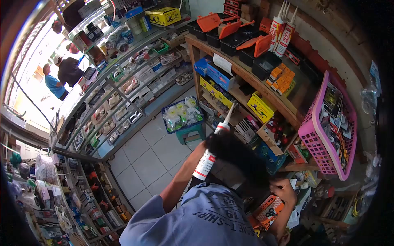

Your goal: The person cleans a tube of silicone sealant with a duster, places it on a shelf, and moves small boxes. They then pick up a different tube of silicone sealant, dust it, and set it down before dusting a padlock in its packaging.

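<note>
A white and red sealant cartridge (204,166) with a long pale nozzle stands tilted near the middle of the head view. My left hand (200,150) is closed around its side, fingertips hidden. A dark, blurred, fuzzy shape (240,158) covers part of the cartridge and the space between my hands. At its lower right, my right hand (284,192) has curled fingers; whatever they hold, if anything, is hidden. Below that hand lies an orange pack (269,211) with a scissors picture. A grey-blue printed shirt (205,217) fills the bottom.
Wooden shelving (246,76) carries black cases with orange lids (230,29) and more sealant cartridges (285,37). A pink basket (314,131) of packets stands right. A blue tray (168,123) rests on a green stool (191,134). Two people stand beyond the glass counter (123,98).
</note>
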`<move>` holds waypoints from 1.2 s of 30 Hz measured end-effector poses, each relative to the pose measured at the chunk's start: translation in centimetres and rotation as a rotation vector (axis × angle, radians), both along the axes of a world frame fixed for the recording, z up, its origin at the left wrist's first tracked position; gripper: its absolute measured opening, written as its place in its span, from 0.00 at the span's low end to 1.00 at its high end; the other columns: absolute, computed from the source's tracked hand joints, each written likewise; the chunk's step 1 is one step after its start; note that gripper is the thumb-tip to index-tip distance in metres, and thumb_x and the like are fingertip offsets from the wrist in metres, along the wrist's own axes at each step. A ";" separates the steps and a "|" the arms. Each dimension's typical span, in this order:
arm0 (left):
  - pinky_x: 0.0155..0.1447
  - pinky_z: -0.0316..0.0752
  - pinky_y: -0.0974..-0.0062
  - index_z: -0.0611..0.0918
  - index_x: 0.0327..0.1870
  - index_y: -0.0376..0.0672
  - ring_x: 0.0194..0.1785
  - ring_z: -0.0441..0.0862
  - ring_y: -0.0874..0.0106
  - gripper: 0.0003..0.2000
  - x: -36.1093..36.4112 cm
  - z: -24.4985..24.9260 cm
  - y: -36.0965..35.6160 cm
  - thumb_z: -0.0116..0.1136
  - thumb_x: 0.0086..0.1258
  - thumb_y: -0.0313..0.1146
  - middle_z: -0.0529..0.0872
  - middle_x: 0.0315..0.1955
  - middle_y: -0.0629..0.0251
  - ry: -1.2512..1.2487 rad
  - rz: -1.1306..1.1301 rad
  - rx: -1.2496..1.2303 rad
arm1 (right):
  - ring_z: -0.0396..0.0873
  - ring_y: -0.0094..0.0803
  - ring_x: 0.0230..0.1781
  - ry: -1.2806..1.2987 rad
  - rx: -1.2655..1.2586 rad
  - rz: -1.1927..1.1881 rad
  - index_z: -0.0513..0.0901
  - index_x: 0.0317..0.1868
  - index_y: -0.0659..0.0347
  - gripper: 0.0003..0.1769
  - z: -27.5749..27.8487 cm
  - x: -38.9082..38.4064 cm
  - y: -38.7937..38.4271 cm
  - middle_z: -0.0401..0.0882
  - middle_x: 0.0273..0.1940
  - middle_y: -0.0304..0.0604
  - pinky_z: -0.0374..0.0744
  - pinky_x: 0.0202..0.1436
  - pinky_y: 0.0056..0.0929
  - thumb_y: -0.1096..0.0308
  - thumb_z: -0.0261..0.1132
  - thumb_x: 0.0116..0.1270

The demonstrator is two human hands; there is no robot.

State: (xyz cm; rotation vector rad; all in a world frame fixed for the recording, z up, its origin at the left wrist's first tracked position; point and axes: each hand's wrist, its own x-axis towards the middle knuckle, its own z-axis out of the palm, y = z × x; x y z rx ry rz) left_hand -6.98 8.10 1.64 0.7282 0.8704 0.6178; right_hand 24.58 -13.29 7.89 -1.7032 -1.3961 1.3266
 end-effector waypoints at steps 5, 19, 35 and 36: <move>0.35 0.78 0.81 0.77 0.52 0.38 0.33 0.83 0.76 0.20 0.1 -1.3 0.0 0.42 0.78 0.46 0.84 0.34 0.65 -0.213 -0.025 -0.044 | 0.80 0.27 0.29 0.026 -0.048 0.006 0.83 0.47 0.68 0.15 0.5 -0.1 0.4 0.84 0.33 0.47 0.76 0.33 0.26 0.81 0.61 0.60; 0.31 0.75 0.83 0.76 0.45 0.45 0.29 0.81 0.78 0.19 0.2 -1.6 -0.8 0.46 0.74 0.52 0.83 0.30 0.69 -0.197 0.075 -0.275 | 0.77 0.26 0.25 -0.015 0.030 0.166 0.83 0.40 0.72 0.10 -0.9 -0.1 0.6 0.81 0.26 0.43 0.72 0.27 0.28 0.81 0.63 0.57; 0.47 0.80 0.76 0.73 0.59 0.39 0.42 0.83 0.72 0.19 2.1 -1.6 0.2 0.44 0.77 0.43 0.83 0.45 0.63 -0.519 0.012 -0.430 | 0.80 0.24 0.27 -0.037 -0.070 -0.007 0.84 0.46 0.67 0.12 -1.9 2.1 -1.1 0.86 0.33 0.48 0.76 0.32 0.26 0.76 0.66 0.62; 0.48 0.80 0.75 0.72 0.61 0.40 0.43 0.83 0.71 0.21 1.7 0.0 -0.2 0.43 0.77 0.45 0.82 0.49 0.59 -0.398 -0.048 -0.191 | 0.80 0.24 0.27 -0.058 -0.046 0.063 0.84 0.47 0.67 0.12 -1.5 1.9 -0.9 0.86 0.32 0.47 0.77 0.32 0.26 0.76 0.66 0.62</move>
